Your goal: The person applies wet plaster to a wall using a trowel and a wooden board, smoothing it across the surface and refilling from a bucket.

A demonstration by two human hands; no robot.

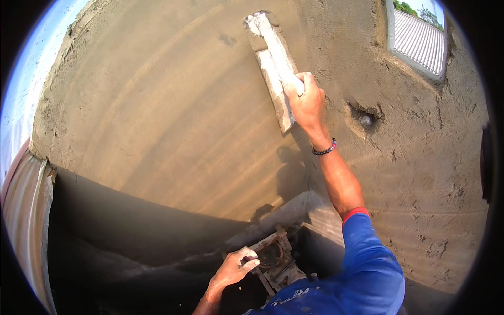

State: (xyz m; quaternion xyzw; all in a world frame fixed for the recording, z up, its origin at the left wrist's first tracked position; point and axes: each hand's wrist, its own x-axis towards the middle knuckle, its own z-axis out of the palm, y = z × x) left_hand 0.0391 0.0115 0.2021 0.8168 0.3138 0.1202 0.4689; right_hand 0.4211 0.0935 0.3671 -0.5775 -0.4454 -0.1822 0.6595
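My right hand (307, 105), with a beaded bracelet on the wrist, is closed on the handle of a long rectangular float (268, 63) smeared with pale mortar. The float lies against the plastered wall (173, 105) near the inner corner, tilted with its top toward the upper left. Low in the middle, my left hand (239, 266) is curled, with a small dark shape between thumb and fingers that I cannot make out. It is beside a dirty rectangular frame-like structure (270, 252) below the wall.
The rougher right wall (415, 157) has a hole (366, 119) and a window opening (417, 42) showing a corrugated roof and trees. A corrugated sheet (26, 205) stands at the left edge, with sky above. A dark recess (131, 252) lies below the plastered face.
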